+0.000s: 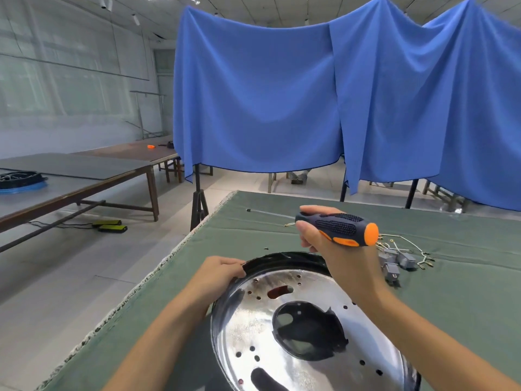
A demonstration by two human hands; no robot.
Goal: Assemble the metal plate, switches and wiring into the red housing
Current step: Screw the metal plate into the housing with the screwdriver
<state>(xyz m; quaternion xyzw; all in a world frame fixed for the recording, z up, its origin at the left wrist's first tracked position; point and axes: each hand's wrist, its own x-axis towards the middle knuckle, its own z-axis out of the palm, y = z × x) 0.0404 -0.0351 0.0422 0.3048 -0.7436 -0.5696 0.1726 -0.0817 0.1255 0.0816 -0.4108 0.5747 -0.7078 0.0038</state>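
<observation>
plate: shiny metal plate (282, 334) sits in the dark-rimmed housing (284, 256) at the near edge of the green-covered table (465, 306); red shows only through a slot near the plate's far side.
left hand: left hand (222, 270) curls its fingers over the housing's far-left rim, gripping it.
right hand: right hand (321, 239) is clenched round the black-and-orange screwdriver (338, 228), held level above the plate, shaft pointing left.
switches: grey switches and wiring (397, 261) lie loose on the cloth just right of the housing, toward the table's right side, not yet fitted.
screw: small dark speck (265, 248), perhaps a screw, lies just beyond the rim.
risk: the housing could turn or slide on the cloth if the one-handed hold slackens under driver pressure; the tip may skate on the polished metal; the small screw could roll off the near-left edge.
beyond: blue cloth (282, 94) hangs behind the table.
</observation>
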